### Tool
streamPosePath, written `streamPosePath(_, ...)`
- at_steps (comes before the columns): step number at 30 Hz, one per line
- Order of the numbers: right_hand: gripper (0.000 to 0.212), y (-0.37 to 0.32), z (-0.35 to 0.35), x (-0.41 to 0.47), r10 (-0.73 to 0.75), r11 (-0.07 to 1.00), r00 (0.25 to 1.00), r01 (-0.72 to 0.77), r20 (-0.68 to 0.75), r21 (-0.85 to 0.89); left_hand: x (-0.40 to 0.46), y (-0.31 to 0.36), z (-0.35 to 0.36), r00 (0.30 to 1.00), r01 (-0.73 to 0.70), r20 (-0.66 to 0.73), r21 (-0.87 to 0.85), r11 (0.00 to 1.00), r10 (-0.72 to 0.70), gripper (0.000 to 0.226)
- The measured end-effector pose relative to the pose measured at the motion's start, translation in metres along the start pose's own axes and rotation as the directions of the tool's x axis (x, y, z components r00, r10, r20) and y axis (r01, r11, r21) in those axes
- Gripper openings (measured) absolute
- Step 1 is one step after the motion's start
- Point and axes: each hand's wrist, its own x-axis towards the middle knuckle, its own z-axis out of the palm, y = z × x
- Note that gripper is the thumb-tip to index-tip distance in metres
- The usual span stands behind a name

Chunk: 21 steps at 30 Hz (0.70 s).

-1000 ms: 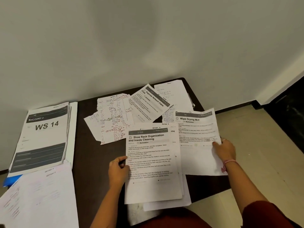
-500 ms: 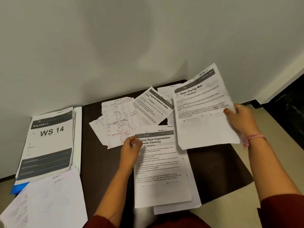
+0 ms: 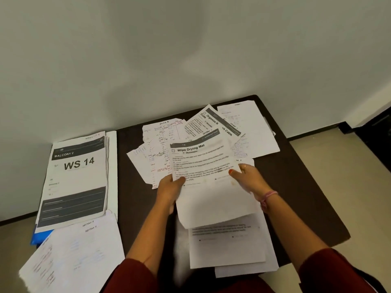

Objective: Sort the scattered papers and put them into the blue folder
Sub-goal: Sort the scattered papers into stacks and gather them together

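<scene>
Both hands hold the printed sheet headed "Wipe Drying Mat" (image 3: 203, 163) over the middle of the dark table (image 3: 296, 187). My left hand (image 3: 169, 187) pinches its left edge and my right hand (image 3: 247, 178) pinches its right edge. Under it lies a small stack of printed sheets (image 3: 228, 244) near the front edge. Handwritten sheets (image 3: 160, 149) and an "Organize Network Cable" sheet (image 3: 211, 121) lie scattered at the back. Only a corner of the blue folder (image 3: 41, 236) shows at the left, under a "WS 14" stack (image 3: 76, 180).
More handwritten pages (image 3: 72, 256) lie at the front left, overlapping the folder. A white sheet (image 3: 254, 127) sits at the table's back right. A white wall stands behind the table; tiled floor (image 3: 349, 187) lies to the right.
My right hand lifted the "Wipe Drying Mat" sheet from the table's right side and carried it left over the stack. My left hand left the stack and took its left edge.
</scene>
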Motion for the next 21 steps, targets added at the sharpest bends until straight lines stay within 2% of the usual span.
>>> streamPosePath(3, 0.008, -0.009, 0.004, 0.026, 0.02, 1.0, 0.993, -0.018, -0.114, 0.018, 0.01, -0.01, -0.015, 0.998, 0.032, -0.048, 0.057, 0.998, -0.029, 0.025)
streamPosePath(8, 0.031, -0.019, -0.005, 0.087, 0.141, 0.99, 0.926, -0.121, -0.35, 0.077, 0.02, -0.021, -0.032, 0.996, 0.056, -0.072, 0.114, 0.992, -0.048, 0.025)
streamPosePath(11, 0.007, -0.025, -0.007, 0.108, 0.152, 0.988, 0.894, -0.12, -0.421, 0.102, 0.024, -0.027, -0.036, 0.995, 0.075, -0.073, 0.123, 0.99, -0.067, 0.023)
streamPosePath(13, 0.02, -0.036, -0.003, 0.11, 0.163, 0.985, 0.881, -0.12, -0.443, 0.124, 0.028, -0.03, -0.037, 0.993, 0.09, -0.082, 0.124, 0.988, -0.08, 0.023)
streamPosePath(17, 0.031, -0.038, 0.002, 0.121, 0.144, 0.989, 0.874, -0.115, -0.463, 0.09, 0.033, -0.035, -0.038, 0.988, 0.13, -0.091, 0.107, 0.986, -0.121, 0.022)
streamPosePath(21, 0.026, -0.042, 0.004, 0.132, 0.135, 0.991, 0.871, -0.129, -0.473, 0.045, 0.041, -0.033, -0.041, 0.982, 0.165, -0.11, 0.089, 0.982, -0.155, 0.02)
